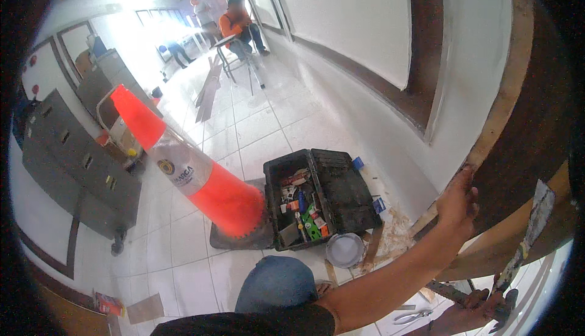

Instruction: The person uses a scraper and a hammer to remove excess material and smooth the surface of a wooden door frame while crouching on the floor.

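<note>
My left hand (458, 205) reaches across to the right, its fingers curled at the pale edge of a brown wooden board (518, 135) along the white wall. Low at the right, my right hand (478, 313) is closed round a putty knife (529, 238) with a long, stained blade pointing up. A second tool, a dark bar (448, 290), is also in that hand; its kind is hard to make out. Pliers (412, 317) lie on the floor beside my right hand.
An open black toolbox (348, 199) full of tools stands beside an orange traffic cone (228, 205). A round white container (345, 250) and wood scraps lie near the wall. Grey cabinets (79, 159) line the left. Farther off, a person in orange (231, 26) is near a stool (230, 42).
</note>
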Motion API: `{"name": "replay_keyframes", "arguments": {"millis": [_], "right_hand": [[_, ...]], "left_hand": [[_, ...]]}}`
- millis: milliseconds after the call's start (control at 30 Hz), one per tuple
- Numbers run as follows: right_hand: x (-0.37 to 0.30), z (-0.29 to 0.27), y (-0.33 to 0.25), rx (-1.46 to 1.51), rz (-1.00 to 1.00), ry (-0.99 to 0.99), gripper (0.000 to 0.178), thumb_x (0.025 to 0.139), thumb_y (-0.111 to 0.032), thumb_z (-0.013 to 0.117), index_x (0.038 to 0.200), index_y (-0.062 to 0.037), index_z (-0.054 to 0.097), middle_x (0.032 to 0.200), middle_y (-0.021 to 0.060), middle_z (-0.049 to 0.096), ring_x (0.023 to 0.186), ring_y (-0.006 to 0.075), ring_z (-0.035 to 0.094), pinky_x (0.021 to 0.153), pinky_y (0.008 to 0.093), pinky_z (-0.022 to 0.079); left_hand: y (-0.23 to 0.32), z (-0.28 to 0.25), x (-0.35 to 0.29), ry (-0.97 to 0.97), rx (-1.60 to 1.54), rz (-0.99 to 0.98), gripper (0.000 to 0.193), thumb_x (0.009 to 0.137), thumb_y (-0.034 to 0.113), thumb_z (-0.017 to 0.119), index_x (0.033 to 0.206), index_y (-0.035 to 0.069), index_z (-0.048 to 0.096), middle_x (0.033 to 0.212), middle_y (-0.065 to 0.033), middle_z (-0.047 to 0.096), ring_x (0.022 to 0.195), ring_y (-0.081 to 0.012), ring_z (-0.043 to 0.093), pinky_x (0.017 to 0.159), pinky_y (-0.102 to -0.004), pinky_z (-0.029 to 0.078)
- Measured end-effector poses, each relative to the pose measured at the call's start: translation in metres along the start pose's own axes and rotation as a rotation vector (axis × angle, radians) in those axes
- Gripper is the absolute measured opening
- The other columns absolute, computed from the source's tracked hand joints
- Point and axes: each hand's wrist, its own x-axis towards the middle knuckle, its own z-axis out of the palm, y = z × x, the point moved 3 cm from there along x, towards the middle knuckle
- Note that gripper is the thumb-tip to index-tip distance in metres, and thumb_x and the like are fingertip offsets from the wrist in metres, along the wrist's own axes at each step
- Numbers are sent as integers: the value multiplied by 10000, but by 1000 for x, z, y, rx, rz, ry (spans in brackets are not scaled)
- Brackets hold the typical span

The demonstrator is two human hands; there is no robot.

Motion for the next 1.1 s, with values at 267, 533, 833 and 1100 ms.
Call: {"name": "replay_keyframes", "arguments": {"millis": [267,533,833,1100], "right_hand": [[-22,7,-6,-69,-105,-109,370,919,-130,487,1221,60,390,1052,189,470,757,300,519,556,401,463],[-14,14,-1,423,127,-76,512,943,-476,414,1213,-41,403,848,58,456,519,76,388,404,186,287],[-1,-5,62,200,224,-6,459,943,-276,465,1306,4,440,914,124,541,696,146,501,609,284,467],[-13,17,-18,329,121,-44,497,916,-464,463,1196,-58,399,988,155,567,526,85,434,383,185,286]], "left_hand": [[7,-24,15,107,13,60,159,866,270,659,1001,192,625,872,67,586,635,-56,496,483,-192,355],[-1,-3,-1,154,198,205,197,891,285,628,962,102,619,790,30,537,562,-54,467,441,-204,332],[-17,-12,14,118,192,272,254,939,321,535,926,75,596,719,6,515,556,-83,470,468,-241,352],[-17,-31,-2,114,474,482,206,937,285,559,905,81,570,708,-6,539,599,-79,507,503,-234,405]]}}
